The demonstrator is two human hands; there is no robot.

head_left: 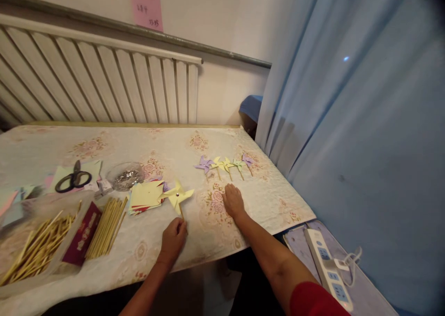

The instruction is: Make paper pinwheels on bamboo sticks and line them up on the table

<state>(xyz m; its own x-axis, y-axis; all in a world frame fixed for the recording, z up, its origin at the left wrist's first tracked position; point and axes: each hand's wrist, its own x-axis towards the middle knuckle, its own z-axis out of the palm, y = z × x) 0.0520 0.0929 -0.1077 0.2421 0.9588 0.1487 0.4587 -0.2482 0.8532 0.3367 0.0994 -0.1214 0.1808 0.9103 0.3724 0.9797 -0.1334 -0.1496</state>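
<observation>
Left hand (173, 240) pinched the stick of a yellow pinwheel (178, 196), keeping it upright-facing; right hand (233, 201) lay flat, open, on the counter (271, 195) near finished pinwheels (225, 164).

place: home room | cues: radiator (104, 84), curtain (347, 98), floral tablecloth (271, 200)

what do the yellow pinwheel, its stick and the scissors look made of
Yellow pinwheel held by the left hand: thin matte paper, judging by its folded flat vanes, with a shiny, probably metal pin at the centre. Its stick: pale, likely wood or bamboo. Black-handled scissors: handles look like plastic, blades probably metal.
</observation>
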